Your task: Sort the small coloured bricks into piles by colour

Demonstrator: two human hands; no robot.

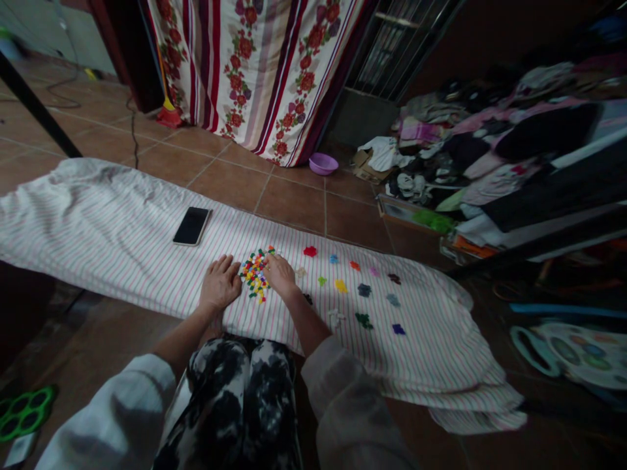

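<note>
A mixed pile of small coloured pieces (255,277), like beads or tiny bricks, lies on the striped cloth (147,222). My left hand (220,284) rests flat on the cloth at the pile's left edge, fingers extended. On the pile's right side, my right hand (280,274) has its fingertips drawn together among the pieces; whatever they pinch is hidden. Single-colour groups are spread to the right, among them red pieces (309,250), yellow pieces (341,286), dark green pieces (364,320), white pieces (336,318) and blue pieces (398,329). Black pieces (307,298) sit partly behind my right forearm.
A phone (192,226) lies on the cloth to the left. Beyond are a floral curtain (255,72), a purple basin (323,164) and a broom (169,114) on the tiled floor. Heaped clothes (490,143) fill the right side.
</note>
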